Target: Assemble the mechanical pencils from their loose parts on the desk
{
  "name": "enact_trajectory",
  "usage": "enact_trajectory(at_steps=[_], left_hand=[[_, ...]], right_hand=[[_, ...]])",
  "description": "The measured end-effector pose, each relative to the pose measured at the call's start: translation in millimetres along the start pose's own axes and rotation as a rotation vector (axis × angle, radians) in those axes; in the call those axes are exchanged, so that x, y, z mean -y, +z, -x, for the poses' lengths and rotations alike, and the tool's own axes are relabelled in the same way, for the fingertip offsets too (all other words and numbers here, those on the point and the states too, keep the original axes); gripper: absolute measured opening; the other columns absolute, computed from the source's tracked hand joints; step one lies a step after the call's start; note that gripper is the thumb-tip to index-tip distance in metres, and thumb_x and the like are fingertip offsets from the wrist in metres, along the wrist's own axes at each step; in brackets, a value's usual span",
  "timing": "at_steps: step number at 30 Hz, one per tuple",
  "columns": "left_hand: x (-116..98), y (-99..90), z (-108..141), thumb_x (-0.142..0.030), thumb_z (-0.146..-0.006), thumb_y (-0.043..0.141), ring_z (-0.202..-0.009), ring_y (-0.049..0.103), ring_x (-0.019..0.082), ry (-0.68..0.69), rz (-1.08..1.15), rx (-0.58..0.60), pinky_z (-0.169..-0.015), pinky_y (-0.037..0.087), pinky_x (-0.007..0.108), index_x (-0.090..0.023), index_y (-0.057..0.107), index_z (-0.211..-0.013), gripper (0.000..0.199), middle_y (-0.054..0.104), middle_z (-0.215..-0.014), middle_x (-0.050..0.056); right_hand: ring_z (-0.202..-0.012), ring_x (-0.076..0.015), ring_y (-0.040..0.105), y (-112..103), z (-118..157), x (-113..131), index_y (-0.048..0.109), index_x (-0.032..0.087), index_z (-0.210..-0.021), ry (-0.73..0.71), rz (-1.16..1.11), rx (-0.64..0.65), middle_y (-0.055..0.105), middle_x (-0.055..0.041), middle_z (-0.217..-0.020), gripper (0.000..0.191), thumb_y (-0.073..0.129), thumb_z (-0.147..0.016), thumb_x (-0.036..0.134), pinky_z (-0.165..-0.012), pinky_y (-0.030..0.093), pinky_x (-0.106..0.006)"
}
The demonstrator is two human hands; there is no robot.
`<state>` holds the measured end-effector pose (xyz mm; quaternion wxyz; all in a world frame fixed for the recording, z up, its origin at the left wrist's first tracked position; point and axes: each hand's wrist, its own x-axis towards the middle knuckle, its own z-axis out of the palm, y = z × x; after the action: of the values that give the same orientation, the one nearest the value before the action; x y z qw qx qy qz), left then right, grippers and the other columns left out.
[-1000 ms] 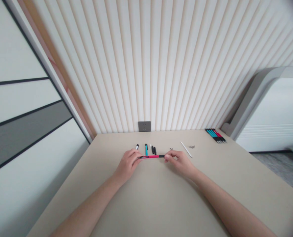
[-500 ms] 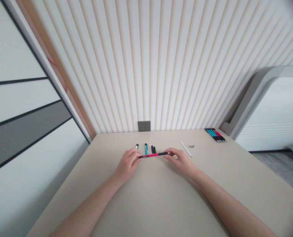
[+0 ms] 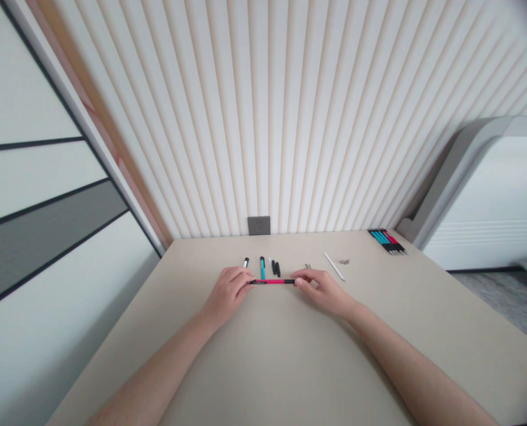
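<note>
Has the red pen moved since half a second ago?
Yes: the red pen has swung, its right end now lower in the view, farther below the wall socket.

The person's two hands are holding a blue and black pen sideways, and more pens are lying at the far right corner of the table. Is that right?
Not quite: the pen held sideways by the left hand and right hand is pink and black, not blue and black, as the head view shows. More pens do lie at the table's far right corner.
</note>
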<state>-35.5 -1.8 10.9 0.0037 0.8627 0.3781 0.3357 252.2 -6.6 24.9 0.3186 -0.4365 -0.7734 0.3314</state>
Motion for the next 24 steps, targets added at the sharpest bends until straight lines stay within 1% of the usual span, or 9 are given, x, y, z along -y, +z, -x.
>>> enact_trajectory(at_steps=[2, 7, 9, 11, 15, 18, 20, 22, 24], left_hand=[[0.6, 0.6, 0.1, -0.021, -0.092, 0.053, -0.095, 0.058, 0.019, -0.012, 0.001, -0.003, -0.088, 0.044, 0.035, -0.02, 0.061, -0.094, 0.008, 0.064, -0.096, 0.004], [-0.4, 0.4, -0.2, -0.022, -0.093, 0.052, -0.095, 0.058, 0.019, -0.007, 0.004, -0.005, -0.087, 0.044, 0.035, -0.02, 0.061, -0.092, 0.01, 0.064, -0.096, 0.004], [-1.3, 0.0, -0.3, -0.023, -0.093, 0.052, -0.094, 0.058, 0.019, 0.008, 0.005, -0.002, -0.087, 0.044, 0.034, -0.02, 0.061, -0.092, 0.009, 0.063, -0.095, 0.004], [-2.1, -0.2, -0.5, -0.023, -0.093, 0.052, -0.092, 0.057, 0.018, 0.031, 0.001, 0.01, -0.087, 0.043, 0.035, -0.02, 0.06, -0.093, 0.009, 0.063, -0.094, 0.004], [-2.0, -0.1, -0.6, -0.024, -0.094, 0.052, -0.091, 0.057, 0.018, 0.053, -0.011, 0.019, -0.087, 0.043, 0.035, -0.02, 0.06, -0.094, 0.009, 0.063, -0.094, 0.004], [-0.6, 0.1, -0.3, -0.024, -0.094, 0.051, -0.092, 0.057, 0.018, 0.04, -0.02, 0.018, -0.087, 0.043, 0.035, -0.02, 0.06, -0.094, 0.01, 0.063, -0.095, 0.004], [0.3, 0.3, 0.1, -0.024, -0.094, 0.051, -0.093, 0.057, 0.018, 0.027, -0.023, 0.02, -0.087, 0.043, 0.035, -0.02, 0.06, -0.094, 0.01, 0.063, -0.096, 0.004], [0.6, 0.6, 0.6, -0.024, -0.094, 0.051, -0.094, 0.057, 0.019, 0.013, -0.023, 0.019, -0.087, 0.043, 0.036, -0.02, 0.06, -0.093, 0.009, 0.063, -0.095, 0.004], [0.3, 0.9, 0.8, -0.023, -0.093, 0.051, -0.094, 0.058, 0.019, 0.001, -0.024, 0.012, -0.087, 0.044, 0.036, -0.02, 0.06, -0.093, 0.009, 0.063, -0.095, 0.004]], right_hand=[[-0.085, -0.0189, 0.062, -0.9, -1.4, -2.7, 0.066, 0.02, -0.111, -0.036, 0.01, -0.058, 0.07, -0.0059, -0.095, 0.035, 0.055, -0.089, 0.045, -0.073, 0.047, -0.028], [-0.084, -0.0193, 0.062, 0.6, -1.2, -5.5, 0.068, 0.02, -0.098, -0.113, 0.112, -0.084, 0.07, -0.007, -0.091, 0.027, 0.051, -0.092, 0.041, -0.075, 0.046, -0.03], [-0.08, -0.0185, 0.061, 1.5, -0.2, -3.9, 0.067, 0.019, -0.088, -0.143, 0.173, -0.077, 0.069, -0.0061, -0.084, 0.031, 0.046, -0.095, 0.04, -0.077, 0.045, -0.031], [-0.072, -0.0162, 0.06, 2.1, 0.6, -2.1, 0.064, 0.019, -0.075, -0.144, 0.203, -0.037, 0.066, -0.0037, -0.073, 0.04, 0.038, -0.098, 0.039, -0.075, 0.043, -0.03], [-0.055, -0.0118, 0.052, 3.7, 0.6, -1.1, 0.058, 0.018, -0.062, -0.034, 0.179, 0.058, 0.057, 0.0011, -0.056, 0.053, 0.029, -0.1, 0.041, -0.062, 0.04, -0.025], [-0.062, -0.0131, 0.056, 4.3, -0.3, -2.0, 0.063, 0.018, -0.072, -0.024, 0.152, 0.025, 0.062, -0.0006, -0.065, 0.049, 0.031, -0.1, 0.042, -0.064, 0.041, -0.025], [-0.076, -0.0158, 0.06, 3.9, -0.8, -3.2, 0.067, 0.019, -0.091, -0.058, 0.126, -0.026, 0.068, -0.0041, -0.083, 0.038, 0.038, -0.098, 0.042, -0.069, 0.044, -0.026], [-0.086, -0.0181, 0.061, 3.2, -0.9, -4.5, 0.065, 0.02, -0.108, -0.086, 0.111, -0.055, 0.069, -0.0066, -0.098, 0.032, 0.046, -0.094, 0.042, -0.072, 0.046, -0.028], [-0.089, -0.0191, 0.061, 2.9, -0.9, -5.8, 0.065, 0.021, -0.109, -0.111, 0.122, -0.058, 0.069, -0.0073, -0.1, 0.03, 0.051, -0.092, 0.041, -0.075, 0.047, -0.029]])
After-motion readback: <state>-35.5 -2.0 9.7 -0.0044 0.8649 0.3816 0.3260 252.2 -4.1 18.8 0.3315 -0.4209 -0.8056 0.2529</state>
